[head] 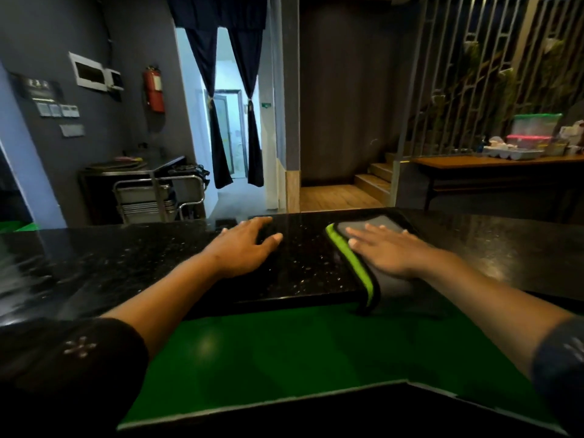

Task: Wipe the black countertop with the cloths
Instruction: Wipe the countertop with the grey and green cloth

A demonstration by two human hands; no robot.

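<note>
On the far left, countertop: the black countertop (120,263) runs across the whole view as a glossy speckled slab, with pale specks or droplets scattered over the stretch between the two hands.

Left hand: the left hand (243,248) rests on bare stone, fingers loosely curved and spread, gripping nothing that I can make out; whether a dark cloth lies under it cannot be told against the black surface.

Middle gap: the speckled patch lies between the hands, just left of the cloth's green edge.

Cloth: the grey cloth (379,224) with a bright green border (354,260) lies flat on the counter, its long axis running from the far edge back toward the person, and its near corner droops over the front lip.

Right hand: the right hand (388,251) lies palm down on the cloth, fingers straight and together, pressing rather than pinching.

Key relation: the unwiped speckled area sits to the left of the pressed cloth, so the right hand is the one placed to sweep across it; a leftward stroke would go broadside to the cloth's long axis.

Below the counter: a green floor or lower surface (284,352) shows beneath the overhang.

Far right: a wooden table (474,162) carries stacked plastic containers (534,128).
</note>
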